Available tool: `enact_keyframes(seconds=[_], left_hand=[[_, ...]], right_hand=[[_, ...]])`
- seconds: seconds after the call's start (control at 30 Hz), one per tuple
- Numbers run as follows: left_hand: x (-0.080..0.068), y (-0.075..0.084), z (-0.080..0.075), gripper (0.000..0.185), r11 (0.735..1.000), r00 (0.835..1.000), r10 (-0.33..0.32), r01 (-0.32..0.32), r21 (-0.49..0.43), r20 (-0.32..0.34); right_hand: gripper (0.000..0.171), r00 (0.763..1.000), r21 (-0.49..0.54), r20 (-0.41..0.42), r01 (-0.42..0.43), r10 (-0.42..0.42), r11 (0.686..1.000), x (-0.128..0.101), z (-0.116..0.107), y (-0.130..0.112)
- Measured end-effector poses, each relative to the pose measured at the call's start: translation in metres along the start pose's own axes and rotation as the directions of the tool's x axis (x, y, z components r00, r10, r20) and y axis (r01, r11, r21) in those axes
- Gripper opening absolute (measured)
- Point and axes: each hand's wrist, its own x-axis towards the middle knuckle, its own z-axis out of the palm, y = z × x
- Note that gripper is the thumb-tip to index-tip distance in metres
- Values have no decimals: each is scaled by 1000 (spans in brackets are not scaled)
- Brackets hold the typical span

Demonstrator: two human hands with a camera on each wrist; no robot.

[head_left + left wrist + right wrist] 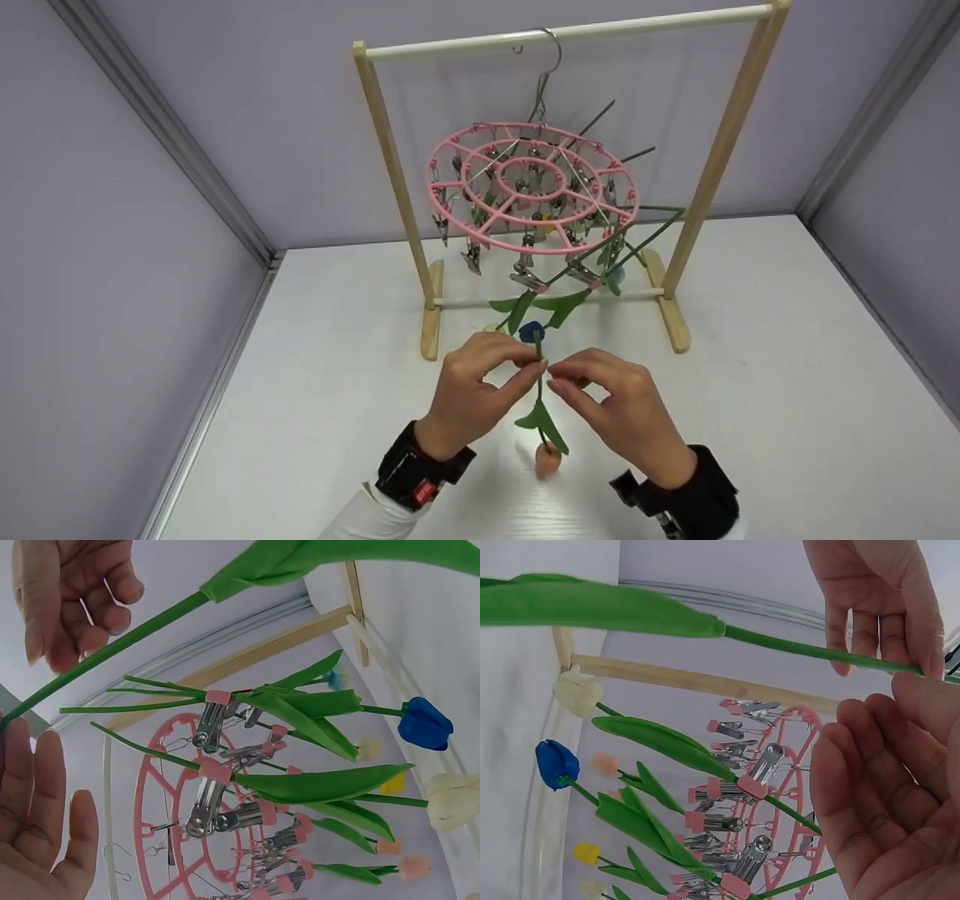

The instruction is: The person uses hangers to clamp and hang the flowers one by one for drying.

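Observation:
An artificial tulip is held upright between both hands in the head view. Its green stem (539, 386) has a leaf (547, 426) and a pink bloom (547, 459) at the bottom end. My left hand (534, 367) pinches the stem between thumb and forefinger. My right hand (555, 381) pinches it just below, from the other side. In the left wrist view the same stem (127, 634) runs slantwise between the two hands. A round pink clip hanger (532, 191) hangs above, with several tulips clipped by their stems, among them a blue tulip (532, 331).
The hanger's metal hook (551, 52) hangs over the top rail of a wooden rack (390, 165) standing on a white table (787, 375). Grey walls close in the left, back and right. Metal clips (206, 799) with pink tips grip stems and leaves.

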Motion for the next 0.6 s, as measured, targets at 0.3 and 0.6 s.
enact_keyframes(seconds=[0.3, 0.6], left_hand=[[9, 3, 8, 9, 999, 1000, 12, -12, -37, 4], [24, -34, -27, 10, 988, 983, -155, 155, -11, -96]], right_hand=[[19, 1000, -42, 10, 25, -24, 999, 10, -3, -5], [14, 1000, -61, 14, 18, -17, 998, 14, -10, -3]])
